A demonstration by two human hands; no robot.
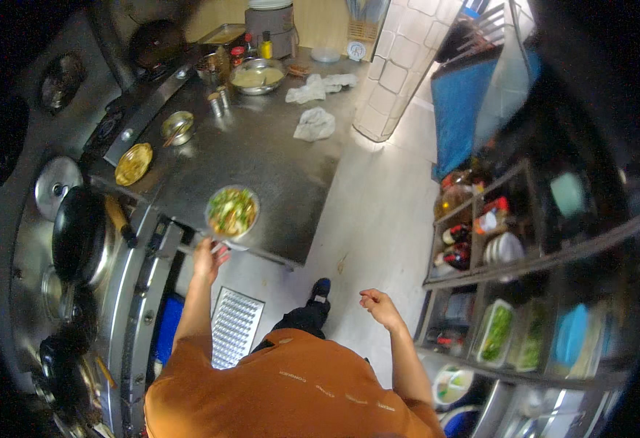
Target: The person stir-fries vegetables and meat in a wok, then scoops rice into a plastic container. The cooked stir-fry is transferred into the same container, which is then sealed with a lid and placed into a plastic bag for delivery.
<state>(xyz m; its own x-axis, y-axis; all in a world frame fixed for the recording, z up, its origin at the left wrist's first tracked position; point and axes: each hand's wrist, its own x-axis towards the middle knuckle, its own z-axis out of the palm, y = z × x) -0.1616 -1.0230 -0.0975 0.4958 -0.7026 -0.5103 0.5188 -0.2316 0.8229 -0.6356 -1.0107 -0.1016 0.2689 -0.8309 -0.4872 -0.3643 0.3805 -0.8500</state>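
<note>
A round bowl of food topped with chopped greens (233, 212) sits near the front edge of the dark metal counter (276, 175). My left hand (209, 259) is at the near side of this bowl, fingers partly spread beside a pale, blurred edge; whether it grips anything is unclear. Over the floor on the right, my right hand (381, 307) hangs loosely bent with nothing in it. Left of the bowl stand a yellowish basket-like dish (133, 164) and a small metal bowl with a utensil (178, 128). Crumpled white cloths (314, 124) lie farther back on the counter.
A black wok (79, 235) and other pans stand on the stove at left. Beyond are shakers (215, 105) and a large metal bowl of pale liquid (258, 76). At right, shelves (528, 268) hold bottles, stacked white bowls (503, 249) and a tray of greens (496, 333). A tiled pillar (391, 76) stands behind.
</note>
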